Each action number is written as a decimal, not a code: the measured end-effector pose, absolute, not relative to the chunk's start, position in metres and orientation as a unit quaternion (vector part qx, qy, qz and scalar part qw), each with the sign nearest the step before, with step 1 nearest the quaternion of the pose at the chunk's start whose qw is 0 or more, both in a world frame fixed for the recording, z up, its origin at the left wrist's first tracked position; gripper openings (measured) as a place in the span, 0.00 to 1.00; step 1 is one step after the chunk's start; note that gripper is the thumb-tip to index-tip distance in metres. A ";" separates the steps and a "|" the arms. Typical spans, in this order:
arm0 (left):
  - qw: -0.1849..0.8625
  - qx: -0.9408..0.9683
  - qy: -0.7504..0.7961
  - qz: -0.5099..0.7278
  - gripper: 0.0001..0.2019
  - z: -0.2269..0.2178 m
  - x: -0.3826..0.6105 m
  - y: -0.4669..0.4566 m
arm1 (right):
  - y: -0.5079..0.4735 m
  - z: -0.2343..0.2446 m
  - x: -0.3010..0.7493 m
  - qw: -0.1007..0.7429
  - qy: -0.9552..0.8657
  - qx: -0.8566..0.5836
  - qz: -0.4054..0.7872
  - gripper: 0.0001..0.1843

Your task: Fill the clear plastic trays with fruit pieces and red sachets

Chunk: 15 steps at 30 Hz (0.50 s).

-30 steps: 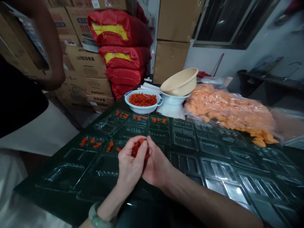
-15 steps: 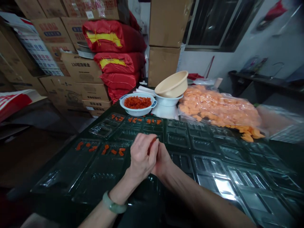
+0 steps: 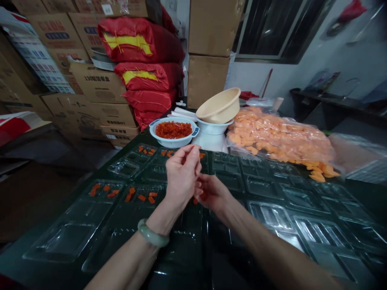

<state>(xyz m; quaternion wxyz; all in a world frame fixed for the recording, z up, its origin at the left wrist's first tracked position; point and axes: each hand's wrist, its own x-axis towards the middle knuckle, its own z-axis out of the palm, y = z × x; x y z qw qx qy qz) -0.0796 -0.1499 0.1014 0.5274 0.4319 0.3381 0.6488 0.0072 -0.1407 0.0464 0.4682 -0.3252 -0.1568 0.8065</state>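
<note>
Head view: taking the two-handled bowl [image 3: 173, 142] as the landmark, the person's left hand [image 3: 182, 173] is raised nearer the wearer than it and a little to its right, with a pale green bangle [image 3: 153, 233] round the wrist. The fingers of that hand are bent inward and the thumb lies up against them, tips together; whether they grasp anything is hidden. Just below and to the right, the right hand [image 3: 214, 192] is turned with its fingers loosely curled close under the left; a red-orange bit [image 3: 195, 200] shows at those fingers, though I cannot tell if it is gripped or lies beneath. Red-orange pieces [image 3: 173, 130] are heaped inside the landmark bowl, and small cut strips [image 3: 130, 194] sit in end compartments of the see-through trays [image 3: 56, 241], which are laid in rows on the dark green table [image 3: 146, 139] on the bowl's near side, running well out to its right. Directly right of the bowl, a cream basin [image 3: 219, 106] tilts on top of a white bowl [image 3: 213, 128]. Further right is a plastic bag [image 3: 281, 137] of pale orange pieces, with some loose orange slices [image 3: 319, 173] at its near right end. Behind the bowl to the left rise stacked red sacks [image 3: 140, 40], beside cardboard boxes [image 3: 96, 82].
</note>
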 end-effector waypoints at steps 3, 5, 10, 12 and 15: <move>0.604 0.404 0.315 0.610 0.09 0.109 -0.094 -0.147 | -0.112 0.046 0.038 0.518 -0.256 -0.475 0.664 0.06; 0.619 0.408 0.331 0.584 0.09 0.108 -0.106 -0.147 | -0.084 0.039 0.062 0.502 -0.362 -0.604 0.502 0.05; 0.621 0.417 0.391 0.536 0.09 0.094 -0.134 -0.152 | -0.021 0.019 0.102 0.405 -0.436 -0.719 0.359 0.11; 0.618 0.417 0.406 0.528 0.10 0.090 -0.142 -0.153 | -0.007 0.015 0.107 0.364 -0.455 -0.741 0.334 0.15; 0.618 0.417 0.415 0.521 0.10 0.084 -0.150 -0.153 | -0.002 0.014 0.110 0.304 -0.472 -0.762 0.324 0.16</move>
